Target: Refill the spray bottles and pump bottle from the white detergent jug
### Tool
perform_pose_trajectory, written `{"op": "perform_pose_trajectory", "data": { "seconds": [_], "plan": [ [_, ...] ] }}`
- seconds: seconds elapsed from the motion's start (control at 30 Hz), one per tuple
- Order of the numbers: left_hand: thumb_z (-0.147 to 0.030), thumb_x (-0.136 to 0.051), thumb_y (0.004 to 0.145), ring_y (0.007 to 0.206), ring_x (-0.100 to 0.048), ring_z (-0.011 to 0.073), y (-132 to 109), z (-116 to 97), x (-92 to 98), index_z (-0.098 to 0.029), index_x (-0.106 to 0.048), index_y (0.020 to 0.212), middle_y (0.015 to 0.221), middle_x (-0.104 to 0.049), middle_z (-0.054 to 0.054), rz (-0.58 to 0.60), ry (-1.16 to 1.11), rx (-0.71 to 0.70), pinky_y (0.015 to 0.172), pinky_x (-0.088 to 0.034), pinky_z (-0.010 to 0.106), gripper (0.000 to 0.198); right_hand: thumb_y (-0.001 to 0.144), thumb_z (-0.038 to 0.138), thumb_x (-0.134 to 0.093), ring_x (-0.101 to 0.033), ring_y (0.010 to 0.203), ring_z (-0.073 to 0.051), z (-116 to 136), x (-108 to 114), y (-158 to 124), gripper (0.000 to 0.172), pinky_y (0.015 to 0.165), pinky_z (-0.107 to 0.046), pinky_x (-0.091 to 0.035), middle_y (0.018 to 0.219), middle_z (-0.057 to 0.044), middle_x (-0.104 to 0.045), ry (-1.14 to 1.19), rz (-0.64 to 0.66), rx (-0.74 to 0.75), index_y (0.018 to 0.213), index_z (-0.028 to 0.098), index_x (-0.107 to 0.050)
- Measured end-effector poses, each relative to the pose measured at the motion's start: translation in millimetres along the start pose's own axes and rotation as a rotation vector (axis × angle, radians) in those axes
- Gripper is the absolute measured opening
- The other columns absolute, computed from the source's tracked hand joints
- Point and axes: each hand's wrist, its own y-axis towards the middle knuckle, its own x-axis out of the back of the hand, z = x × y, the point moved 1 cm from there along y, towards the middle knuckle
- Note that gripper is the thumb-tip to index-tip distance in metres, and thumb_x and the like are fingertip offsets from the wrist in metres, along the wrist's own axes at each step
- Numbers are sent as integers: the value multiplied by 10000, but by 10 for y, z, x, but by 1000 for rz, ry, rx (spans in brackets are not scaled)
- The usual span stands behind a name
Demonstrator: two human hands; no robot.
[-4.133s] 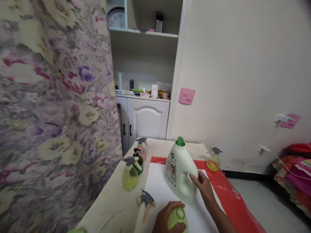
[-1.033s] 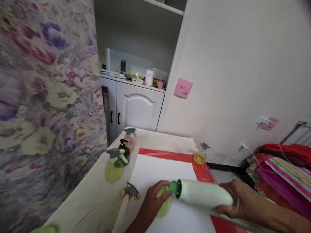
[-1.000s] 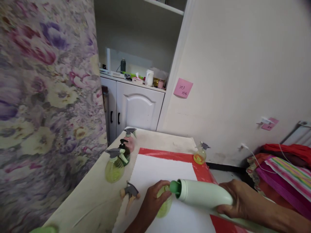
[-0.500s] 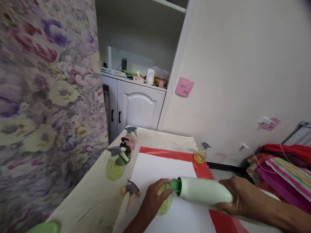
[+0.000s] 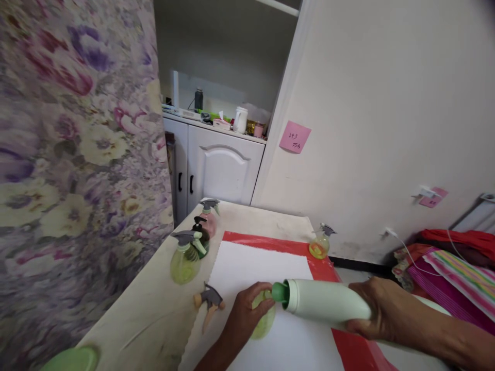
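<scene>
Saw at the back a pale wall (image 5: 367, 129), with a floral curtain (image 5: 85, 165) hanging at the left and a white cabinet (image 5: 224, 172) between. Saw in front a cream worktop (image 5: 154, 314), spread with a red sheet (image 5: 323, 270) and, on top of that, a white sheet (image 5: 251, 260). Noted bright cloths (image 5: 452, 268) heaped at the far right, well apart from the bottles. Found the large pale-green jug (image 5: 328, 301) tipped onto its side over the white sheet, mouth facing left. Found the right hand (image 5: 373, 309) clamped round the jug. Found the left hand (image 5: 247, 312) wrapped round the upper part of a yellow-green bottle (image 5: 264, 325), roughly upright over the white sheet; could not tell resting from lifted. Noted along the worktop's left side a green spray bottle (image 5: 184, 269), a dark pump bottle (image 5: 204, 243) just behind, and a pink spray bottle (image 5: 209, 222) farther back. Saw a small spray bottle (image 5: 319, 247) holding yellow liquid near the right edge, on the red sheet. Spotted a loose trigger head (image 5: 212, 297) lying across the white sheet's left edge, near the left hand. Saw a green spout (image 5: 279, 292) in the jug's mouth, right at the yellow-green bottle's top; could not tell touching from just beside.
</scene>
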Motion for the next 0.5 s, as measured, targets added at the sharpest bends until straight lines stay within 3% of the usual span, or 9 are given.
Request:
{"op": "perform_pose_trajectory", "data": {
  "seconds": [0.5],
  "plan": [
    [-264, -638, 812, 959, -663, 207, -2, 45, -10, -226, -695, 983, 986, -746, 18, -1, -1, -10, 872, -461, 266, 184, 703, 357, -650, -574, 521, -150, -25, -10, -4, 140, 468, -244, -296, 627, -12, -690, -25, -24, 34, 746, 223, -654]
  ]
}}
